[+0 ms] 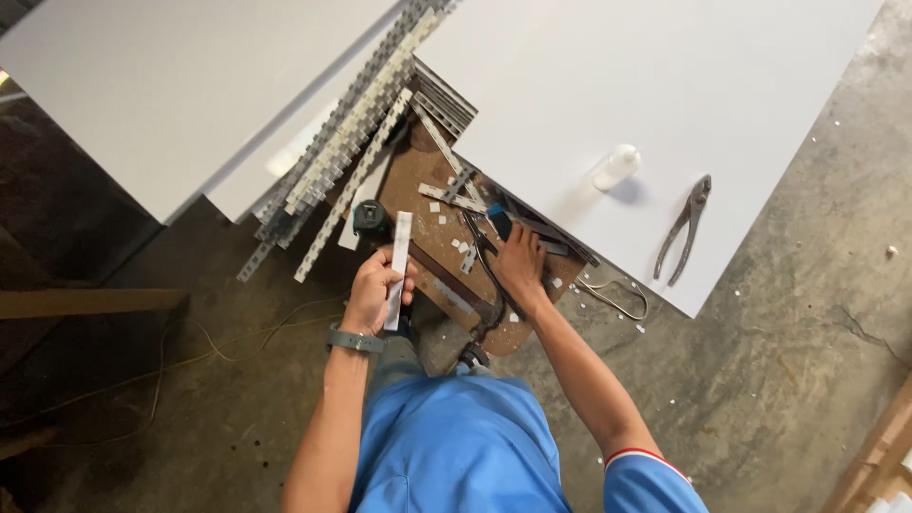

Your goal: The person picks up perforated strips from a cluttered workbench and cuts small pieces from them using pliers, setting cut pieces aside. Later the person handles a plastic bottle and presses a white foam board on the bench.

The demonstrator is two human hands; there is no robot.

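head view looks straight down on a person in a blue shirt crouched over a small brown work board [432,180] set between two large white panels [665,85]. the left hand [372,290], a grey watch at its wrist, has its fingers wrapped shut around a narrow white strip [399,266]. the strip stands out of the fist with its long axis running nearly up and down in the picture, its far end reaching onto the near edge of the board, just beside a small dark green round object [369,218]. the right hand [521,266] lies on the board's right side, fingers spread and pressing down on a bundle of dark tools or cable; whether they are clamped around anything i cannot tell. the strip lies to the left of the right hand, well clear of it, so the left hand is the one that has it. small white offcuts are scattered on the board between the two hands. long perforated metal and white strips [351,142] lean in a bundle across the left panel's edge. on the right panel rest a small white bottle [616,167] and, near the corner, a pair of pliers [686,228], both apart from the hands. thin cable trails over the concrete floor [779,332]
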